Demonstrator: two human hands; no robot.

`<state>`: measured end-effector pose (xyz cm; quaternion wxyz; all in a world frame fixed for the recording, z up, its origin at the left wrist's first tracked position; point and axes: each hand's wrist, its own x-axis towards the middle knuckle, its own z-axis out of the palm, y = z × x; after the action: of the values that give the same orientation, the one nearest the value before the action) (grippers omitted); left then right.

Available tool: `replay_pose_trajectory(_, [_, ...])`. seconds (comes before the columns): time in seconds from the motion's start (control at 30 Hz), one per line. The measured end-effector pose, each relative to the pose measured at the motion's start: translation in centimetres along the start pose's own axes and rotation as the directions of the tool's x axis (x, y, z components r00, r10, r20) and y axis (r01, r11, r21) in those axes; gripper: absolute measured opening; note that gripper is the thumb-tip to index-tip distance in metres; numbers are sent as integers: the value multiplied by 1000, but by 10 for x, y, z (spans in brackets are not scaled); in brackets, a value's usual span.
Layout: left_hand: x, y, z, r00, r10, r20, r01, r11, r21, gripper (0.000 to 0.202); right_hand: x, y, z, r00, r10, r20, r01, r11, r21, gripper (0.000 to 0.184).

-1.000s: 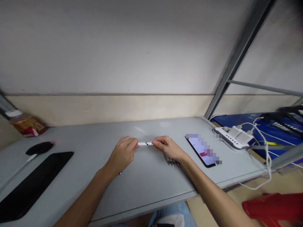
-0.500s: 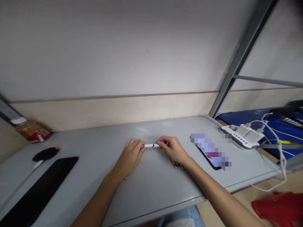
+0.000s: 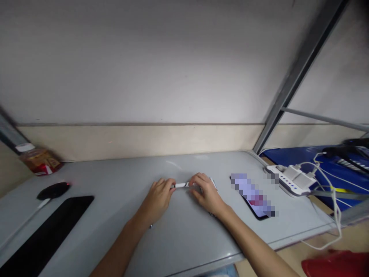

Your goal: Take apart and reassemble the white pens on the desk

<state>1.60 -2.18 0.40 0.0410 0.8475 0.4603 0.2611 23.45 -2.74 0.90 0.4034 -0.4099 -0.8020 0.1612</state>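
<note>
Over the middle of the grey table [image 3: 184, 238], both of my hands pinch a thin white pen-like stick [image 3: 181, 185] held level between them. My left hand [image 3: 158, 199] grips its left end with closed fingers. My right hand [image 3: 206, 194] closes over its right end, hiding that end. Under my right wrist lie several thin metal pieces, mostly hidden by the hand.
A phone [image 3: 255, 200] with a lit screen lies right of my hands. A white power strip [image 3: 290, 181] with chargers and cables sits at the table's right end. A black mouse [image 3: 53, 190], a black pad [image 3: 43, 234] and a jar [image 3: 39, 161] are at the left. A slanted metal frame post [image 3: 291, 84] rises at the right.
My two hands have drawn a little closer together on the white stick, so less of it shows. The view has shifted slightly.
</note>
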Motion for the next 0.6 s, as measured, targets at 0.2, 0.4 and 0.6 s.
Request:
replay_pose_trajectory(0.2, [-2,-2,2,997,-47,55,47,999,-4,22,1,5,2,998,41,55,-35,994,-102,20])
replay_pose_trajectory(0.4, [-3,-4,9,995,-77,56,78,997,-6,28,1,7,3,1000,-1,10,2,998,-67,15])
replay_pose_trajectory(0.6, [0,-1,5,995,-97,11,98,995,-29,25,5,3,0,996,82,31,-83,996,32,23])
